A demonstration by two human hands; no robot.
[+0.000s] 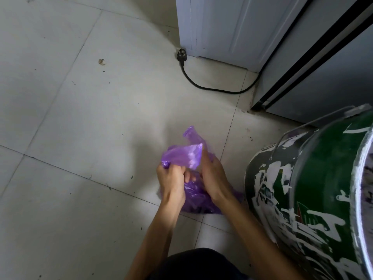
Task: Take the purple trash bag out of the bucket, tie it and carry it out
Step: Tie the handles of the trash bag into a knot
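Note:
The purple trash bag (194, 196) sits on the tiled floor just left of the bucket (314, 190), a green metal pail smeared with white paint and fitted with a wire handle. Both hands work at the bag's top. My left hand (171, 178) is closed around one gathered strip of the plastic. My right hand (213, 174) grips the other strip, whose loose end sticks up above the fingers. The bag's body bulges beneath my wrists, partly hidden by them.
A black power plug (181, 55) and its cord (214, 88) lie on the floor ahead. A white appliance (222, 31) and a grey cabinet or fridge (323, 63) stand at the back right. Open tiled floor (70, 118) stretches to the left.

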